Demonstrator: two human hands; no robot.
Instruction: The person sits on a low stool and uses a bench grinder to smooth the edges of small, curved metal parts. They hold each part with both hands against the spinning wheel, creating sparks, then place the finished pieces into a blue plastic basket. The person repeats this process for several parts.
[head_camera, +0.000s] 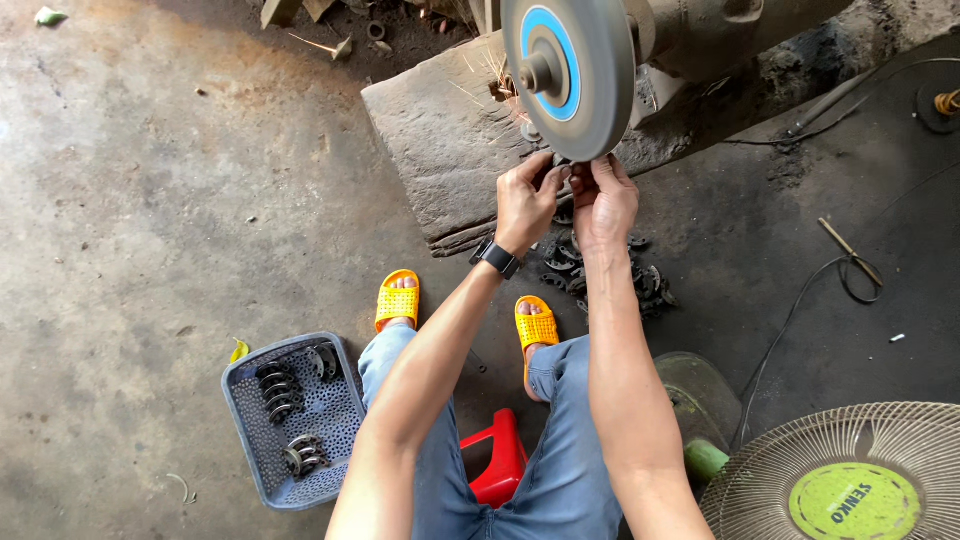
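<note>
Seen from the head camera, the person sits on a red stool (497, 457) with both arms stretched forward to a grey grinding wheel (568, 75) that has a blue ring round its hub. The left hand (527, 202) and the right hand (603, 200) meet just under the wheel's lower rim, and the fingers of both are clenched together on a small metal part (561, 161), which is pressed against the wheel's edge and is mostly hidden by the fingertips. A few sparks (492, 72) fly off to the left of the wheel. A black watch (497, 257) sits on the left wrist. The wheel's motor rests on a worn slab (450, 140) lying on the concrete floor (130, 200). Beyond the hands, on the floor, lies a heap of dark metal pieces (605, 275). The feet wear orange sandals (397, 299). Left of the left knee stands a grey perforated basket (250, 440) holding several similar metal pieces. At the lower right is a fan grille (850, 470) with a green centre.
</note>
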